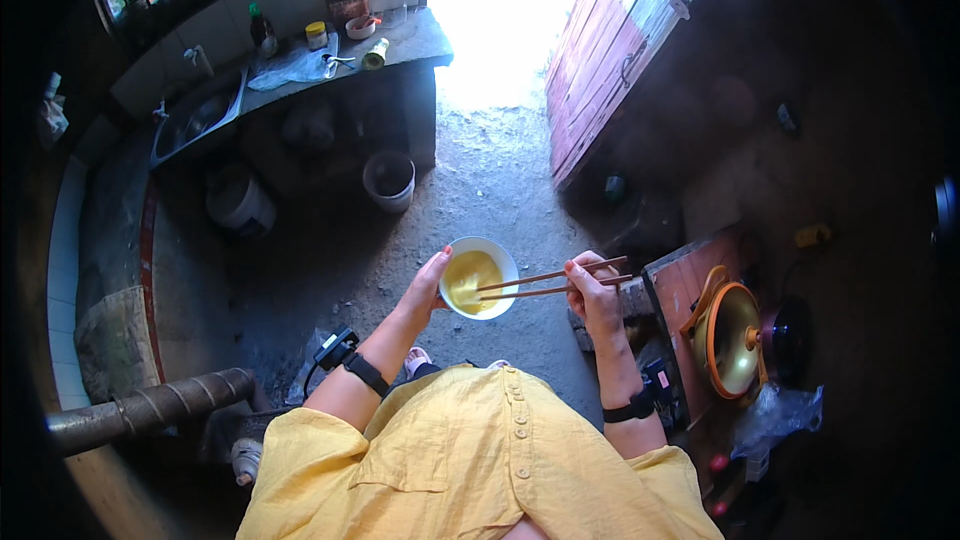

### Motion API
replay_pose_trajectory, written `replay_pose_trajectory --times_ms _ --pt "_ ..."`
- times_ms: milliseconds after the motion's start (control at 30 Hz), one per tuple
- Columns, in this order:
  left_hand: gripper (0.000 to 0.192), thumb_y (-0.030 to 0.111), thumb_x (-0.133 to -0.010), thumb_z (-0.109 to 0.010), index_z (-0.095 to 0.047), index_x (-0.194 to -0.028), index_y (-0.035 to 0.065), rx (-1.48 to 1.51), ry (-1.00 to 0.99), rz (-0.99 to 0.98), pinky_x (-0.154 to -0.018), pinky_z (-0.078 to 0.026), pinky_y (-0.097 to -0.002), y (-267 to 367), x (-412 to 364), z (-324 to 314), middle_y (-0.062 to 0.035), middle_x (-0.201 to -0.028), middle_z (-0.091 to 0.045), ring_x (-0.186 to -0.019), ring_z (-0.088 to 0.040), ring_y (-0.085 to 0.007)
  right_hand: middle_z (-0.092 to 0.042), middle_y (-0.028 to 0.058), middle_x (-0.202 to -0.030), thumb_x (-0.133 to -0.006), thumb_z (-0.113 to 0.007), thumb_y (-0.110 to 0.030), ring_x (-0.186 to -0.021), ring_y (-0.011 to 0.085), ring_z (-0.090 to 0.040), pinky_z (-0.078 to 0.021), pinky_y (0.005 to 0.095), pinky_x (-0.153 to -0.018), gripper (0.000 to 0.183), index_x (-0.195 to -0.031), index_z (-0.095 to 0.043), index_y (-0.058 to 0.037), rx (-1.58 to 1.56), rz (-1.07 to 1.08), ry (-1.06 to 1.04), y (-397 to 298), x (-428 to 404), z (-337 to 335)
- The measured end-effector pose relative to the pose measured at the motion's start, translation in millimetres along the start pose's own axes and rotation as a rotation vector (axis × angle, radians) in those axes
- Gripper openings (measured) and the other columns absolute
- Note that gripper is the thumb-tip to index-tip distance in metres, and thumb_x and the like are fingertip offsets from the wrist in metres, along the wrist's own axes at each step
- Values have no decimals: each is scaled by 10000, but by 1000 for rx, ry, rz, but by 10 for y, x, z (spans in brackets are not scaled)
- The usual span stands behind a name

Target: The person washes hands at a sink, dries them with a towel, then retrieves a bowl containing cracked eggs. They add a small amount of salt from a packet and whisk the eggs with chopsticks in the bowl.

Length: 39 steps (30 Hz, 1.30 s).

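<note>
My left hand [427, 281] grips the left side of a white bowl [511, 264], its thumb over the rim and its fingers mostly hidden beneath. Inside the bowl is a yellow liquid [472, 270] that looks like beaten egg, with a pale frothy streak. In my right hand [596, 296] is a pair of brown chopsticks [536, 284], held slightly apart. Their tips dip into the liquid near the middle of the bowl. The bowl is held in the air in front of my yellow shirt, above the floor.
A counter [409, 37] with a metal sink [199, 116], a jar [316, 35] and a bottle [261, 30] runs along the back left. Buckets [390, 181] stand below. The wooden door [600, 52] is open. At right, a lidded pan [731, 341] rests on a small table [675, 285]. A pipe [150, 409] juts in at left.
</note>
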<state>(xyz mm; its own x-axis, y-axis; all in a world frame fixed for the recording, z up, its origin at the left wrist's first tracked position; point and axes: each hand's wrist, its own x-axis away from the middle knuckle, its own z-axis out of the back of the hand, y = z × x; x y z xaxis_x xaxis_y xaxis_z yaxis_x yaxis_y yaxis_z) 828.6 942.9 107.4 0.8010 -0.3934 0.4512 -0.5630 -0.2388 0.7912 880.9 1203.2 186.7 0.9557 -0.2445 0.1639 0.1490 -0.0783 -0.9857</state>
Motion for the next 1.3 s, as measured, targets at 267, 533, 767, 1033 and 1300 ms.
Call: replay_pose_trajectory --times_ms 267,533,767,1033,1300 --pt "583 564 -933 -436 -504 -1274 96 11 -7 -11 -777 -558 -315 21 -24 1 -65 -1194 -603 -1039 -626 -168 -506 -14 -542 -917 -581 -163 -369 35 -411 -272 182 -311 141 -793 -576 -97 -103 10 35 -89 -29 -76" --pt "563 553 -936 -443 -509 -1266 102 44 15 -35 -777 -560 -315 54 -22 -15 -62 -1185 -605 -1020 -636 -168 -499 -11 -530 -907 -604 -182 -371 47 -415 -281 193 -316 166 -770 -554 -104 -39 40 127 -30 -54 -57" --pt "573 564 -929 -449 -506 -1267 105 43 14 -46 -740 -568 -311 17 -78 3 -57 -1178 -610 -1002 -645 -163 -504 -3 -537 -901 -609 -177 -382 50 -428 -298 200 -318 165 -763 -557 -101 -36 27 126 -15 -28 -57" --pt "563 561 -927 -455 -523 -1256 110 55 38 -35 -739 -565 -300 -6 -103 19 -48 -1154 -624 -987 -650 -157 -509 -11 -566 -916 -587 -155 -376 40 -420 -297 183 -311 123 -805 -565 -104 -32 43 116 -26 -55 -38" --pt "567 554 -930 -452 -512 -1271 104 42 51 -46 -741 -562 -297 -16 -106 23 -68 -1172 -615 -1000 -645 -167 -522 -17 -546 -918 -589 -157 -411 28 -456 -316 167 -356 151 -786 -602 -85 244 219 -25 -348 -49 -118"
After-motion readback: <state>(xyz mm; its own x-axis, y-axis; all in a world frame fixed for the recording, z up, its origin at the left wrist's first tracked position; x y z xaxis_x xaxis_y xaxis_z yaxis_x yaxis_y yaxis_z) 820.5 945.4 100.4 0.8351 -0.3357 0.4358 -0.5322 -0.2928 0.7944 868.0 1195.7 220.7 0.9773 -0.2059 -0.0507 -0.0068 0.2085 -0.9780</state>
